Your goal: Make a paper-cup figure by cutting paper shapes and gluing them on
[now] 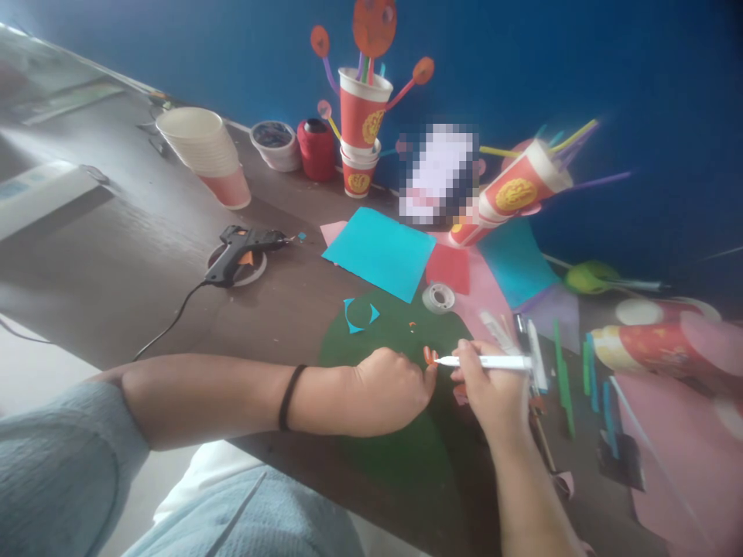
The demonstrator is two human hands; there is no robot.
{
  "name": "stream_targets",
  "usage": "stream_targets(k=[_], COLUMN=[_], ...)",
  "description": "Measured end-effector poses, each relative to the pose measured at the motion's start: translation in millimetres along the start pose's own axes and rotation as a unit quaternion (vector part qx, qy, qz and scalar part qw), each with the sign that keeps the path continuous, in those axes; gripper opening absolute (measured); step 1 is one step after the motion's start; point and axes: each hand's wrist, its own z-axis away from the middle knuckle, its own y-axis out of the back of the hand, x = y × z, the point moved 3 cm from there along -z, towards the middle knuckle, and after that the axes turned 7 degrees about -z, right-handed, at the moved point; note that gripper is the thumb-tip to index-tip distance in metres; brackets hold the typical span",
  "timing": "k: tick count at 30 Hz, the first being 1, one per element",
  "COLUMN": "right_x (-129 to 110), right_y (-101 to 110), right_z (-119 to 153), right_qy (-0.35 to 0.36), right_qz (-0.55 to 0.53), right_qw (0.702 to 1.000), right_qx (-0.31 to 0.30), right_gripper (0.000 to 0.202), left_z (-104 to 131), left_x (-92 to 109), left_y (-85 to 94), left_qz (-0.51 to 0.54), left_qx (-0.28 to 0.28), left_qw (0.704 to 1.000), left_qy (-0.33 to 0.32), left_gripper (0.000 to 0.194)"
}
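My left hand (393, 393) is closed, pinching a small orange piece with white marks (429, 355) between its fingertips. In my right hand (491, 391) is a white marker pen (502, 362), gripped between thumb and fingers. The pen's tip points left and meets or nearly meets the orange piece. Both hands are over a dark green round sheet (377, 456). On that sheet, beyond my hands, are a cut blue paper scrap (374, 314) and tiny orange bits (412, 327). A roll of white tape (438, 298) rests at its far edge.
A glue gun (235, 251) with a cord lies left, near stacked paper cups (200, 151). Blue paper (380, 251) lies ahead. Decorated cups (365, 112) with straws stand by the wall; another cup pair (516, 189) tilts. Straws (562, 379) and pink paper (667, 464) lie right.
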Motion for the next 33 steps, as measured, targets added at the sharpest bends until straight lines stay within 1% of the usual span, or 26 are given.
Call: stream_targets(k=[9, 12, 17, 26, 33], right_x=[0.3, -1.3, -3.0, -1.3, 0.2], right_y=[0.1, 0.2, -3.4, -4.6, 0.7], right_z=[-0.2, 0.8, 1.7, 2.4, 1.7], right_qy=[0.009, 0.009, 0.017, 0.005, -0.003], right_qz=[-0.001, -0.011, -0.017, -0.021, -0.025], right_qw=[1.000, 1.000, 1.000, 1.000, 0.999], right_qx=[0.008, 0.011, -0.004, -0.013, 0.040], right_gripper=[0.031, 0.031, 0.030, 0.031, 0.032], left_z=[0.1, 0.0, 0.1, -0.4, -0.2], left_x=[0.2, 0.1, 0.5, 0.1, -0.5], left_y=[-1.1, -0.2, 1.0, 1.7, 0.5], left_qz=[-0.006, -0.004, 0.004, 0.005, 0.008], left_qx=[0.018, 0.012, 0.005, 0.002, 0.000], left_qw=[1.000, 1.000, 1.000, 1.000, 1.000], left_qy=[0.005, 0.007, 0.004, 0.000, 0.006], left_gripper=[0.048, 0.050, 0.042, 0.043, 0.049])
